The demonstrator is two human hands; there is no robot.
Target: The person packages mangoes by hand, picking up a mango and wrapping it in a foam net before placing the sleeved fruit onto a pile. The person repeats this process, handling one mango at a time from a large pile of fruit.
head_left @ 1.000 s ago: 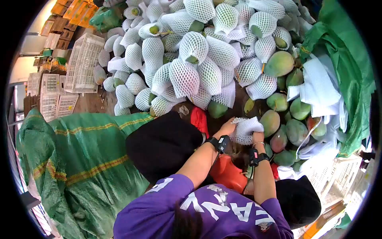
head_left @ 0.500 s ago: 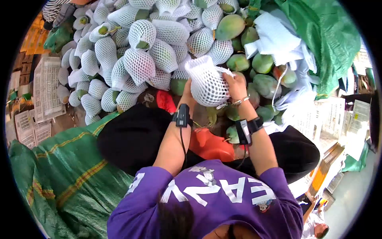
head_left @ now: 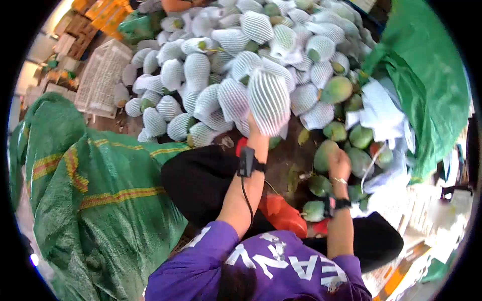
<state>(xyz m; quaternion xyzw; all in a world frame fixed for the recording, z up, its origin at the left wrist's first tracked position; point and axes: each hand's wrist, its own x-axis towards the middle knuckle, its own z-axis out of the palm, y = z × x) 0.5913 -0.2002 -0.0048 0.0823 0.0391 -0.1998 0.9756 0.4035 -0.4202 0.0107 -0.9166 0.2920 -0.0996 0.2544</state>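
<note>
We have the sleeved mango [head_left: 269, 103] in our left hand [head_left: 256, 125], lifted in front of the netted heap [head_left: 196, 70], its long axis running roughly away from our body; the fingers are largely hidden behind it, though they evidently close round its lower part. Our right hand [head_left: 340, 164] is curled at the right flank of a bare mango [head_left: 326, 154], which lies immediately left of those fingers, on the floor [head_left: 288, 160] toward its right edge, where the green sheet [head_left: 422, 100] hangs. That bare fruit's long axis also points roughly away from us, and the right hand is much the nearer one. We cannot tell whether its fingers grip the fruit or merely rest against it.
</note>
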